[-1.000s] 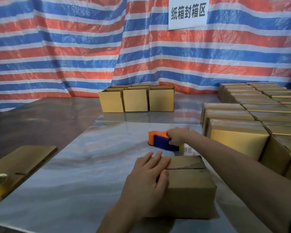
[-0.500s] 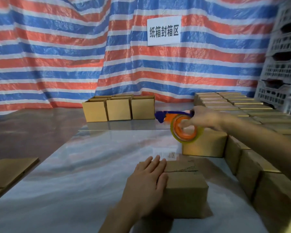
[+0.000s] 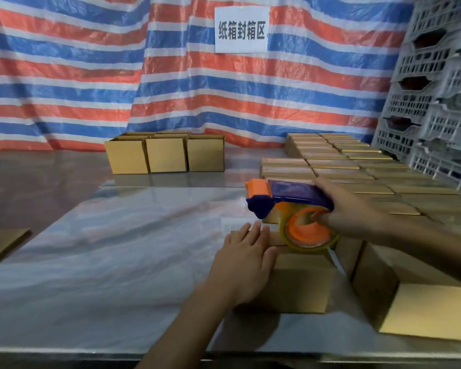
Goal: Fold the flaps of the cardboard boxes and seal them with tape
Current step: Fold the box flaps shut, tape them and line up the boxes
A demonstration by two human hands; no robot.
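Observation:
A small cardboard box with its flaps folded down sits on the table in front of me. My left hand lies flat on the left part of its top, fingers straight. My right hand grips a blue and orange tape dispenser with a roll of clear tape. The dispenser hovers just above the far end of the box, its orange roller end pointing left.
Rows of closed cardboard boxes fill the right side of the shiny table. Three open boxes stand at the back. Flat cardboard lies at the left edge. Grey plastic crates are stacked at the right.
My right hand picked the tape dispenser up off the table, lifted it, and brought it down over the far end of the box. My left hand stayed flat on the box.

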